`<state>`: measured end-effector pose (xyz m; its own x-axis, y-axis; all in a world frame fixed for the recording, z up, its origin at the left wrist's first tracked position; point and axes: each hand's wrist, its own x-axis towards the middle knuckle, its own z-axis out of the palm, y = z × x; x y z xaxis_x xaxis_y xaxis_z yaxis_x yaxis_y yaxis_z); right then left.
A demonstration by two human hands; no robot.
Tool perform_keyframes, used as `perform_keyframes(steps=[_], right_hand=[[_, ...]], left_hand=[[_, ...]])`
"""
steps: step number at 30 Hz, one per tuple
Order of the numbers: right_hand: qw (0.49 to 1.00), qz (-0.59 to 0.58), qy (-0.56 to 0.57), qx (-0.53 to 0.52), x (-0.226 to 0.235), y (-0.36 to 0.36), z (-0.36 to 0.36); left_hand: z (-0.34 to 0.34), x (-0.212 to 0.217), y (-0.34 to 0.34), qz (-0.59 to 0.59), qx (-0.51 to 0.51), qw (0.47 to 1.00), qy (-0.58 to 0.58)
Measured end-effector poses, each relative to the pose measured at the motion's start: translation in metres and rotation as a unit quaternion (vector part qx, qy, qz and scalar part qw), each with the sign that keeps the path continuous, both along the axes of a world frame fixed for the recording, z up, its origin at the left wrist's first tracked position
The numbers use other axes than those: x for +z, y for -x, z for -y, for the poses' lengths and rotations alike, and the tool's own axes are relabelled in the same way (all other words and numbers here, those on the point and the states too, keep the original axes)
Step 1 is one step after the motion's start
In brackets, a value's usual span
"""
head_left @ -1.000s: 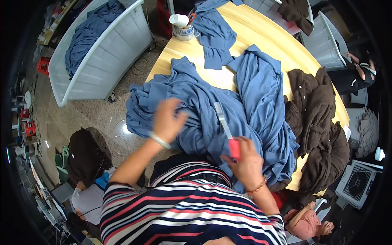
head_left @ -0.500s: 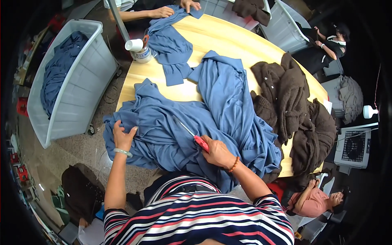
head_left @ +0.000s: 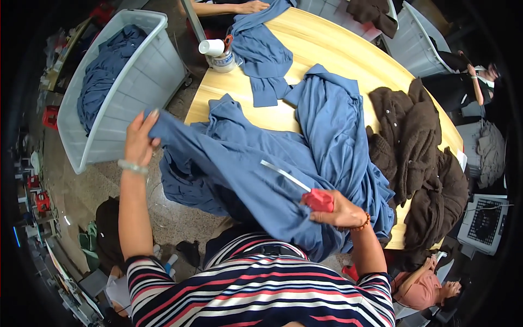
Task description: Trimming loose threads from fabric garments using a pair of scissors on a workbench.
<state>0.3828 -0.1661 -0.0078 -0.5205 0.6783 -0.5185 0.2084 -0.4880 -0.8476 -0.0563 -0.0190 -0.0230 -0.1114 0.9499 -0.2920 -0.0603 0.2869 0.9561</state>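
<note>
My left hand (head_left: 140, 140) pinches a raised end of a blue garment (head_left: 234, 169), which stretches taut and slanting across to my right side. In my right hand (head_left: 343, 211) is a pair of red-handled scissors (head_left: 318, 200), its metal blades pointing up and left over the cloth. My right fingers are close to the lower part of the garment; whether they grip the fabric too, I cannot tell. More blue cloth (head_left: 332, 120) lies bunched on the table just beyond, and some of the garment hangs over the near edge.
Brown knit garments (head_left: 400, 147) are heaped on the right of the wooden table (head_left: 321, 46). A jar (head_left: 223, 62) with a white cup (head_left: 211, 47) stands far left, near a co-worker's hand (head_left: 253, 6) on blue cloth. A grey wheeled bin (head_left: 139, 76) holds blue garments.
My left hand has closed on the blue garment and lifted its end up and left. My right hand has moved right with the scissors. The view has shifted slightly.
</note>
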Motion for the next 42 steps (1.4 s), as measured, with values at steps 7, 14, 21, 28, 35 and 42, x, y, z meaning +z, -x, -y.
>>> perform_keyframes(steps=[7,14,21,28,35,42], right_hand=[[0.966,0.206,-0.12,-0.104,-0.086,-0.023,-0.018],[0.933,0.311,-0.16,-0.085,-0.033,-0.007,-0.007],[0.917,0.316,-0.238,0.043,-0.007,0.027,-0.008],[0.868,0.384,-0.286,0.128,-0.014,0.052,-0.018],[0.865,0.345,-0.337,0.139,-0.026,0.085,-0.06],[0.884,0.331,-0.299,0.139,-0.011,0.048,-0.022]], left_hand=[[-0.018,-0.101,-0.053,0.22,0.03,0.949,0.223],[0.054,-0.06,-0.09,0.387,-0.016,0.886,0.255],[0.041,-0.099,-0.121,0.322,-0.009,0.915,0.241],[0.044,-0.146,-0.127,0.226,-0.001,0.945,0.236],[0.046,-0.136,-0.118,0.005,-0.07,0.985,0.157],[0.067,-0.1,-0.068,-0.437,-0.312,0.84,-0.08]])
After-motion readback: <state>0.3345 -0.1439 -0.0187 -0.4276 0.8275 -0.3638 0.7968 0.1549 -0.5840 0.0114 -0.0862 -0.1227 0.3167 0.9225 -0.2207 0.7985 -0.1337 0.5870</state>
